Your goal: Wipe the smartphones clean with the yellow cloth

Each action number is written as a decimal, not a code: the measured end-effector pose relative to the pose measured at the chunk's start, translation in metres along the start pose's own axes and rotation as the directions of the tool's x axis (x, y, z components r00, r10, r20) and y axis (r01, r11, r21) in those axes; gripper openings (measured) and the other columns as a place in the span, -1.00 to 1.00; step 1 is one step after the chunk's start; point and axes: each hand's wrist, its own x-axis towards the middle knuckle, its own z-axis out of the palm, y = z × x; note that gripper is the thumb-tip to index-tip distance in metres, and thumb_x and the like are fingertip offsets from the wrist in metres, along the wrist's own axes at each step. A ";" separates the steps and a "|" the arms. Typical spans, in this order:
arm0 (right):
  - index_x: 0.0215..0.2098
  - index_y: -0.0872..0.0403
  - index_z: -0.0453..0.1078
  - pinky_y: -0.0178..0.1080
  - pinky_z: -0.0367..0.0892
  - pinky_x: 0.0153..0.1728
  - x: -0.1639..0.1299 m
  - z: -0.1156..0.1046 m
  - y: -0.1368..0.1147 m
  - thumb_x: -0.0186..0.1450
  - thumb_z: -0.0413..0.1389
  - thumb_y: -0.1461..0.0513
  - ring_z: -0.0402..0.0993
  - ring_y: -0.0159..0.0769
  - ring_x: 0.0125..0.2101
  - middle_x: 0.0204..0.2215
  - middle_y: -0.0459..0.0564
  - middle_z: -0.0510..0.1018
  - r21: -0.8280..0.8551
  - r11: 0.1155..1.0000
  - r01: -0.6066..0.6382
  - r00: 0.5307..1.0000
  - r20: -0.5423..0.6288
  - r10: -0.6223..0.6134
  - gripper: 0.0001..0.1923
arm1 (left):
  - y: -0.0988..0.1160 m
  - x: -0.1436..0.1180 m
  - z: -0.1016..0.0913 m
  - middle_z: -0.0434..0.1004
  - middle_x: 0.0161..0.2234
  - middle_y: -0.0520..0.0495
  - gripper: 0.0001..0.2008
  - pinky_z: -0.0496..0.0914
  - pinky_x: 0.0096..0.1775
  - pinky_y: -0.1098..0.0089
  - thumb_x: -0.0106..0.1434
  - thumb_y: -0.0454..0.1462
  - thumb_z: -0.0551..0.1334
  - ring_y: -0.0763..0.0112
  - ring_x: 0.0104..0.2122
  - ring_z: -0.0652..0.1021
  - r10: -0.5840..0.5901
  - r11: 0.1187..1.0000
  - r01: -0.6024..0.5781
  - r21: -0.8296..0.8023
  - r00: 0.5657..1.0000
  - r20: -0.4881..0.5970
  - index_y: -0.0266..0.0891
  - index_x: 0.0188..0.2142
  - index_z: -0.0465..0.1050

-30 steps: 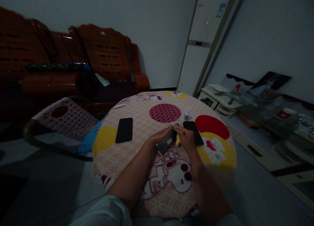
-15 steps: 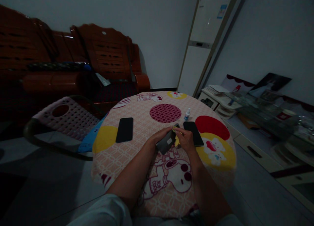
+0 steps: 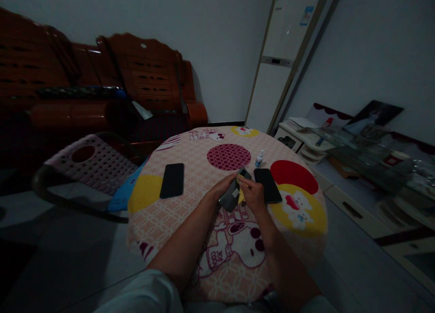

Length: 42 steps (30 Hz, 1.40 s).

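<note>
A grey smartphone (image 3: 230, 199), its back with a small pale label facing up, is gripped along its left side by my left hand (image 3: 222, 187). My right hand (image 3: 254, 193) pinches a yellow cloth (image 3: 241, 197) and presses it on the phone's back near the camera end. A second phone (image 3: 268, 185), dark and flat, lies just beyond my right hand. Further left, a third dark phone (image 3: 172, 180) rests on the tablecloth. The small white spray bottle (image 3: 259, 158) stands upright behind the right-hand phone.
A patterned cloth covers the round table (image 3: 193, 158). To the left stands a woven chair (image 3: 91, 168) with a blue item on it, and a wooden sofa (image 3: 146, 77) is behind. At right, a glass-topped cabinet (image 3: 360, 154) carries several objects.
My right hand and the yellow cloth have shifted slightly left across the phone's back. The held phone has turned a little, showing more of its camera end.
</note>
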 end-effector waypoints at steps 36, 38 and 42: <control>-0.15 0.03 0.55 -0.15 0.45 -0.10 0.001 -0.010 -0.003 0.24 0.08 0.21 0.56 -0.14 -0.16 -0.18 0.02 0.62 -0.084 0.994 0.073 0.994 -0.071 -0.079 -0.73 | 0.000 -0.003 -0.003 0.55 -0.48 -0.12 -0.63 0.40 -0.41 0.41 0.33 -0.09 0.05 0.40 -0.55 0.51 -0.145 0.987 0.147 -0.063 0.989 0.030 -0.34 -0.28 0.49; -0.12 0.04 0.53 -0.17 0.44 -0.09 0.001 -0.013 -0.007 0.25 0.08 0.20 0.55 -0.15 -0.14 -0.15 0.01 0.61 -0.077 0.993 0.088 0.988 -0.122 -0.097 -0.72 | -0.002 -0.005 -0.001 0.56 -0.46 -0.14 -0.61 0.40 -0.41 0.40 0.33 -0.09 0.04 0.39 -0.56 0.50 -0.140 0.986 0.146 -0.077 0.988 0.068 -0.35 -0.23 0.50; -0.12 0.03 0.53 -0.17 0.44 -0.08 0.002 -0.013 -0.005 0.24 0.08 0.20 0.55 -0.17 -0.14 -0.15 -0.01 0.61 -0.064 0.995 0.078 0.990 -0.109 -0.085 -0.72 | -0.002 -0.007 0.003 0.56 -0.45 -0.14 -0.60 0.39 -0.42 0.39 0.33 -0.10 0.04 0.39 -0.57 0.50 -0.132 0.989 0.136 -0.049 0.988 0.077 -0.37 -0.18 0.50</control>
